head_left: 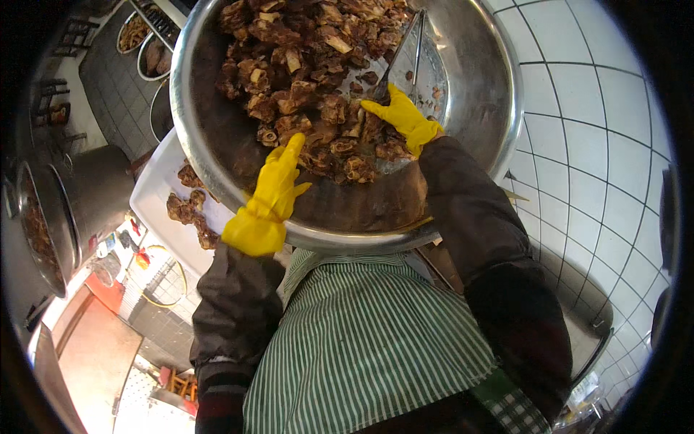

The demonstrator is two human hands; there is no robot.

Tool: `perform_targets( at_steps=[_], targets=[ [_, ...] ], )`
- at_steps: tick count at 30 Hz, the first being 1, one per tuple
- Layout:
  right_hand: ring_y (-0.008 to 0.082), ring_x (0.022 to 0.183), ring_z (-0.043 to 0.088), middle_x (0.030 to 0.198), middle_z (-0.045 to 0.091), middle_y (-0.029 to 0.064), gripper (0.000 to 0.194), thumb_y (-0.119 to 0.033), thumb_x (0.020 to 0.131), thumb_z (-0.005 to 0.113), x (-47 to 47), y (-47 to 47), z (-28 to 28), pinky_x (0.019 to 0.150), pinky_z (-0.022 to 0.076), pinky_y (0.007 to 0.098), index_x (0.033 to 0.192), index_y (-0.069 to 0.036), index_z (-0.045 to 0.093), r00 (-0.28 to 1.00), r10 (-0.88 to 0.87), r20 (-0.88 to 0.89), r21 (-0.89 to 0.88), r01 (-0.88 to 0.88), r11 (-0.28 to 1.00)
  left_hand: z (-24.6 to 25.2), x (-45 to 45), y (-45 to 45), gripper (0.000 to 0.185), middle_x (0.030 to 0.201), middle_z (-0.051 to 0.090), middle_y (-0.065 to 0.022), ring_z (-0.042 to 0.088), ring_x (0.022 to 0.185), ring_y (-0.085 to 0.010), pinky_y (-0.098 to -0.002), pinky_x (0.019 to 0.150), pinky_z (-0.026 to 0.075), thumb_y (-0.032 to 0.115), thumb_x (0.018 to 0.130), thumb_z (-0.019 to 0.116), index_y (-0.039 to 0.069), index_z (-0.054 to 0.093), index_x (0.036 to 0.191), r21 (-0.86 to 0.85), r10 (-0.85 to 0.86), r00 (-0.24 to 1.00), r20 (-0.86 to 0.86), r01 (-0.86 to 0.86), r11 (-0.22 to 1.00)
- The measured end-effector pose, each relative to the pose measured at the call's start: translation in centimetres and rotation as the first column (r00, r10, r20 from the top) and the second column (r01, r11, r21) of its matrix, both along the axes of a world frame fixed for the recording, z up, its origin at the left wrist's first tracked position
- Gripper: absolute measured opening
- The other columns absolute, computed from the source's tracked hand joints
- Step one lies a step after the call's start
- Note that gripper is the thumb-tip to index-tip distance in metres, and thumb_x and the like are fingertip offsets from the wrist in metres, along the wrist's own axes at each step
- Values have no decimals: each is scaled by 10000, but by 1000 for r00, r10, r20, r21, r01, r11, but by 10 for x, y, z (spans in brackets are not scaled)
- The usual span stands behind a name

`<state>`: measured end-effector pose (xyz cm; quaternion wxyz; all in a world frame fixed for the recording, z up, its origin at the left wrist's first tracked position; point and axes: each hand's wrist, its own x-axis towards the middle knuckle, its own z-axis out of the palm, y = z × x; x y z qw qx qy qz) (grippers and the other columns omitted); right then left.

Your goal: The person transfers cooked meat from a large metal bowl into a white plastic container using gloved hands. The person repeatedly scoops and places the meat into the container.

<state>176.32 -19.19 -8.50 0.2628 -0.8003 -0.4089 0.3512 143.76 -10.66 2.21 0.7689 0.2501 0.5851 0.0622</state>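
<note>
A large round stainless steel basin (477, 70) lies before me, holding a heap of brown cooked meat pieces on the bone (303, 70). My left hand (265, 190), in a yellow rubber glove, hovers over the basin's near left rim. Its index finger points at the meat, its thumb stands out, and nothing shows in it. In a matching glove, my right hand (404, 119) is at the right side of the heap with thumb and fingers spread. Whether it touches the meat beneath is hidden. Metal tongs (404, 49) lie in the basin just beyond its fingertips.
Left of the basin, a white plastic tub (154, 187) holds several meat pieces (192, 214). Large steel pots (81, 200) stand farther left, and filled bowls (154, 57) sit on the floor beyond. A white tiled wall (574, 114) borders the right side.
</note>
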Motion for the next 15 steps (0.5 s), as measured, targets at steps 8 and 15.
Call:
perform_targets(
  at_steps=[8,15],
  targets=[
    [346,1499,338,1618,344,252,1011,-537,898,769,-26,-47,39,1203,309,414,1617,-40,261,863,-20,-504,-117,-45,992,-146,22,-17,900,1625,363,-151,437,1386,-428,-626,1059,448,429,890,787,148,326,1610,286,-765,614,-197,782,554],
    [424,1544,209,1694,222,149,908,-671,901,666,-26,-48,44,1093,354,683,1635,-301,281,661,-245,-709,-382,-69,921,-142,20,-28,1219,1560,473,-185,520,1365,-366,-473,1141,434,76,663,951,109,217,1636,107,-462,870,171,450,887]
  ],
)
